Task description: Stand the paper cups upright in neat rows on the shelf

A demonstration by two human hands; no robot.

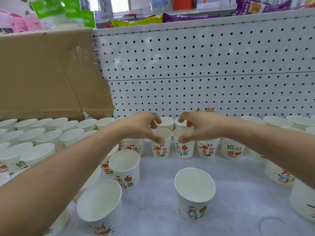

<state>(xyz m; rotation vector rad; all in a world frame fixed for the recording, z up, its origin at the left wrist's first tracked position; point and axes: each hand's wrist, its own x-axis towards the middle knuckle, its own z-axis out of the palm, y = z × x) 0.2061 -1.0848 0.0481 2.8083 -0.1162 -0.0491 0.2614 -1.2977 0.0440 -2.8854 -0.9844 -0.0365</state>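
Note:
Several white paper cups with colourful printed characters stand upright on the white shelf [158,201]. My left hand [141,126] pinches the rim of one cup [161,149] in the middle row, thumb at the front and fingers behind. Right beside it, my right hand [201,125] pinches the rim of the neighbouring cup [184,149] the same way. The two cups touch side by side. Another row of cups [166,121] stands behind them against the back wall. A lone cup [195,195] stands nearer to me, and two others [125,169] [100,206] stand at the front left.
A dense group of upright cups [42,133] fills the left of the shelf. More cups [279,174] stand at the right. A cardboard box [47,74] rises at the back left. The white pegboard wall [204,65] closes the back. Packaged goods [136,21] lie on the shelf above.

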